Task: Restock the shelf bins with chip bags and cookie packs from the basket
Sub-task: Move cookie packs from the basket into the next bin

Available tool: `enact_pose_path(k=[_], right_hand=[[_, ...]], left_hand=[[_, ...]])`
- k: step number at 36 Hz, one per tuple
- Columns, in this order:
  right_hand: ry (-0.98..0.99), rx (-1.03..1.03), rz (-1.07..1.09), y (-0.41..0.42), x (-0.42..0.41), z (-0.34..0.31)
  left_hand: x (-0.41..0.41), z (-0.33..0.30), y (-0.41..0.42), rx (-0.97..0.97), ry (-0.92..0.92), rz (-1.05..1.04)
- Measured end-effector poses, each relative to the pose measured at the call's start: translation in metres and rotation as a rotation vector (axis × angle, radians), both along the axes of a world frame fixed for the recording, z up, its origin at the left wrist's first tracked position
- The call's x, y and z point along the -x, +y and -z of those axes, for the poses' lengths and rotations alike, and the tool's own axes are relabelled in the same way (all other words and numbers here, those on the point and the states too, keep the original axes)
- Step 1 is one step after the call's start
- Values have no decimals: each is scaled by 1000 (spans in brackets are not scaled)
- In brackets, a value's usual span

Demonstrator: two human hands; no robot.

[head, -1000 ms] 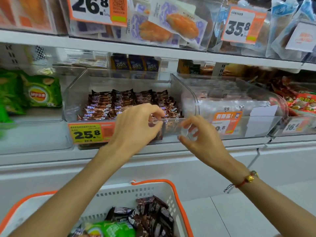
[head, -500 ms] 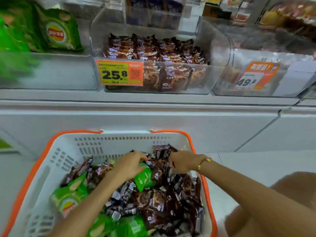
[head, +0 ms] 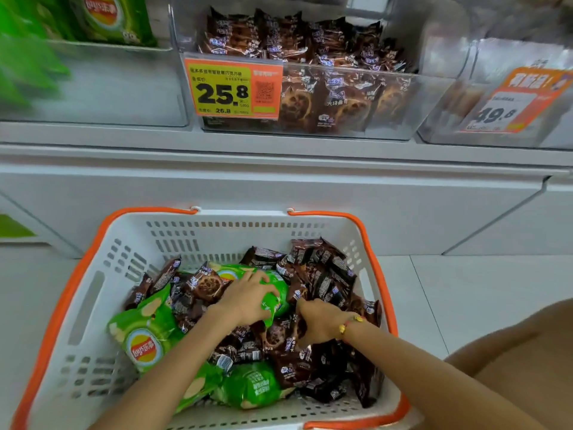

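Note:
A white basket (head: 192, 240) with an orange rim sits on the floor, holding green chip bags (head: 142, 342) and several brown cookie packs (head: 325, 274). My left hand (head: 248, 297) lies on a green chip bag (head: 276, 290) in the middle, fingers curled over it. My right hand (head: 319, 321) is closed around a brown cookie pack (head: 279, 335) just beside it. Above, a clear shelf bin (head: 403, 103) marked 25.8 holds rows of the same brown packs. The bin to its left holds green chip bags (head: 108, 17).
A white shelf ledge (head: 279, 156) runs between the bins and the basket. At the right a clear bin (head: 449, 119) carries an orange 49.8 tag. Pale floor tiles (head: 449, 290) lie to the basket's right. My knee (head: 521, 361) shows at the lower right.
Both hands dropped from the front of the cookie bin into the basket. Over the last half second the left settled on a green chip bag and the right closed on a brown pack.

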State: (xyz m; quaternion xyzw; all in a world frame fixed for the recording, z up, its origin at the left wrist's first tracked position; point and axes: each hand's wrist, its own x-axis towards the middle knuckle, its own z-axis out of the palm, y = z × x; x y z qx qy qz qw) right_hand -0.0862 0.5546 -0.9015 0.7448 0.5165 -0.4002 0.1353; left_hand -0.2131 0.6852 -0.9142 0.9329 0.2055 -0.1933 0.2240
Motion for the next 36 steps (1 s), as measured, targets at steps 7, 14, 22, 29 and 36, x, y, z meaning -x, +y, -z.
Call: enact_pose_path(k=[7,14,22,29,36], right_hand=[[202,-72,123,21,-20,-37],[242,-282,226,57,-61,-135],[421,-602,358,61,-102,-231],[451,-893,326,47,-121,-287],[372,-1396,430,32,-131,-307]], left_hand=[[-15,-28,11,522,-188,-402],[-36,-98,22,720,-243,-436],[-74,-187,42,671,-523,-373],[-95,-234,37,490,-777,-220],[-129,-292,28,508,-1087,-315]])
